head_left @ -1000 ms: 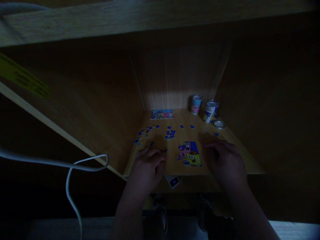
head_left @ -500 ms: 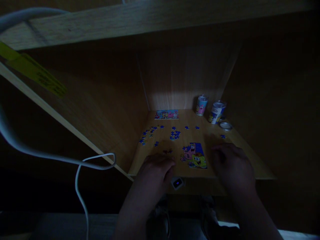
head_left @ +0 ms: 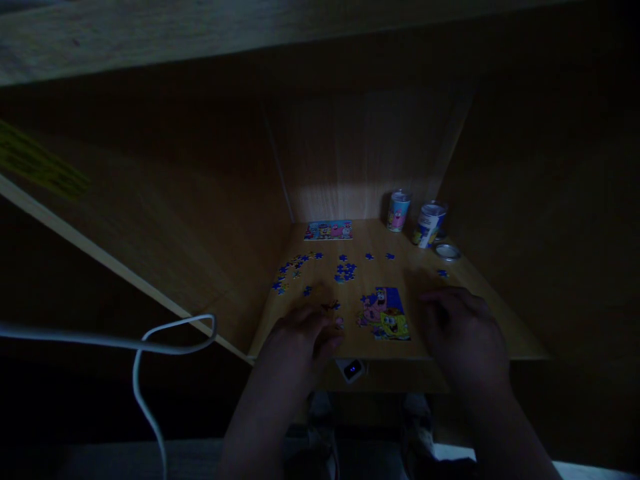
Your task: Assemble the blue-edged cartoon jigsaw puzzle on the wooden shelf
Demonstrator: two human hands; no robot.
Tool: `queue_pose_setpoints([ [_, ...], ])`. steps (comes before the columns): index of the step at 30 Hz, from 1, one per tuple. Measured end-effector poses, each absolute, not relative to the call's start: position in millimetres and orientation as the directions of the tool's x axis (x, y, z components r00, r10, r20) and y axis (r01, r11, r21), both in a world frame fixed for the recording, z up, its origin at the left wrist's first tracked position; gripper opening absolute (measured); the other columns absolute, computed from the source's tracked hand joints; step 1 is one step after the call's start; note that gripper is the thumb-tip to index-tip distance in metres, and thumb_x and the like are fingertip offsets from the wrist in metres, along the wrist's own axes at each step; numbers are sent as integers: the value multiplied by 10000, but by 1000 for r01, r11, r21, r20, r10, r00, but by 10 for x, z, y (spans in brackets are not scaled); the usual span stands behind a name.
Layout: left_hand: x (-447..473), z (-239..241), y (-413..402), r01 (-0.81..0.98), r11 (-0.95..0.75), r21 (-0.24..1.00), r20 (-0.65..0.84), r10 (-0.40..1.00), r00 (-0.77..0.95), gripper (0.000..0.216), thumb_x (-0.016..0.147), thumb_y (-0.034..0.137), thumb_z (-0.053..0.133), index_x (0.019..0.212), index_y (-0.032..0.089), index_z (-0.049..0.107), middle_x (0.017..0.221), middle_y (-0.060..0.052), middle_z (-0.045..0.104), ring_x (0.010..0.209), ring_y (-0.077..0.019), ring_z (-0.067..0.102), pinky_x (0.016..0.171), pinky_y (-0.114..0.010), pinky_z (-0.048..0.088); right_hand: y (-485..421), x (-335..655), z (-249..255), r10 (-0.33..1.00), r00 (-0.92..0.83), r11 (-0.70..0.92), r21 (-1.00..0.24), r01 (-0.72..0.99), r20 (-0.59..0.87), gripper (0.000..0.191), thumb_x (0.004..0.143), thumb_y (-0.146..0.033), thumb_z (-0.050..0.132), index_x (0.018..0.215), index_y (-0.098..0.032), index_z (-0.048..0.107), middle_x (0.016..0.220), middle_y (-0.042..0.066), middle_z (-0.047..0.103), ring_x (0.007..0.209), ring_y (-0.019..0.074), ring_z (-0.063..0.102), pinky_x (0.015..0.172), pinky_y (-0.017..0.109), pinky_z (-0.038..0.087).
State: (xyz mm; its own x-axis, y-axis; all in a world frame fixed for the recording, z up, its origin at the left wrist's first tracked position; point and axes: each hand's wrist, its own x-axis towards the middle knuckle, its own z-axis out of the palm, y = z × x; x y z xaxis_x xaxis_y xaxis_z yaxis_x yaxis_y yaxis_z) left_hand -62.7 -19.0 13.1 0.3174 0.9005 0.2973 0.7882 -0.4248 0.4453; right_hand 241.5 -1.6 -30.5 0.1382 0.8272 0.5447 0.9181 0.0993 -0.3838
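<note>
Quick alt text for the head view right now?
A person's left hand and right hand flank a partly joined cartoon jigsaw on a wooden shelf; whether either holds anything is unclear. Loose pieces lie mostly behind and to the left. A picture card sits at the back left, two cans and a round lid toward the back right.

Dim exposure throughout; right wall (head_left: 545, 200) I read as near-black. Rear panel (head_left: 350, 200) paler low down. Soft shadows beyond left hand (head_left: 303, 340) and right hand (head_left: 467, 330). Yellow label (head_left: 40, 160) blurred, print illegible to me. Small display (head_left: 353, 369) glowing.
</note>
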Motion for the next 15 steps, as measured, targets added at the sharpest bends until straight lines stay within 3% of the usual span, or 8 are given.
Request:
queue_pose_setpoints([
  [8, -536, 58, -132, 775, -394, 493, 294, 914, 278, 128, 941, 194, 860, 1016, 249, 773, 1133, -53, 791, 1053, -275, 769, 934, -464, 634, -14, 2418, -297, 835, 130, 97, -376, 922, 535, 237, 1020, -293, 558, 1045, -228, 784, 1131, 118, 789, 1039, 327, 701, 914, 482, 553],
  [15, -492, 93, -110, 728, -397, 559, 279, 917, 286, 96, 1029, 190, 723, 951, 235, 758, 1016, -43, 777, 962, -233, 761, 860, -383, 604, -21, 2378, -260, 827, 146, 96, -392, 915, 543, 227, 1010, -283, 550, 1038, -229, 769, 1094, 112, 790, 1042, 326, 701, 947, 480, 546],
])
